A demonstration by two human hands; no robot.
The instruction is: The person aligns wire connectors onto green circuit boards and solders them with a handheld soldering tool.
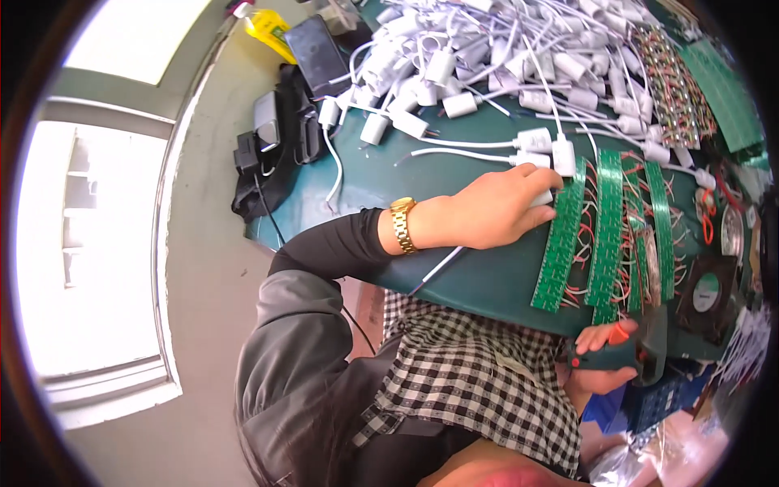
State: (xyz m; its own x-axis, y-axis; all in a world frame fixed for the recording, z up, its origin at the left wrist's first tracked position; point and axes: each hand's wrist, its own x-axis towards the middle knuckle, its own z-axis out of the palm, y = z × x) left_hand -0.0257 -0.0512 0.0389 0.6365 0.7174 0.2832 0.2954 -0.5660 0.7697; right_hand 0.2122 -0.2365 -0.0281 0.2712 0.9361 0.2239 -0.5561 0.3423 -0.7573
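My left hand [510, 209], a gold watch on its wrist, is closed around a white plastic cylinder [546, 197] that peeks out between the fingers. Below the palm, a white cable [442, 268] runs out toward the table's near edge. More white cylinders with cables [563, 154] lie just beyond the fingertips. Close to my body, my right hand [596, 369] grips a dark hand tool [607, 355] with red spots; its exact kind is unclear. An orange band sits on one finger. Between the hands lie green circuit-board strips [561, 243] with short red and white wires.
A large pile of white corded cylinders [487, 57] covers the far side of the green table [365, 174]. A phone [315, 53], a yellow bottle [268, 31] and a black strap [280, 154] lie far left. At right are a square black fan-like part [707, 296] and orange-handled scissors [707, 219].
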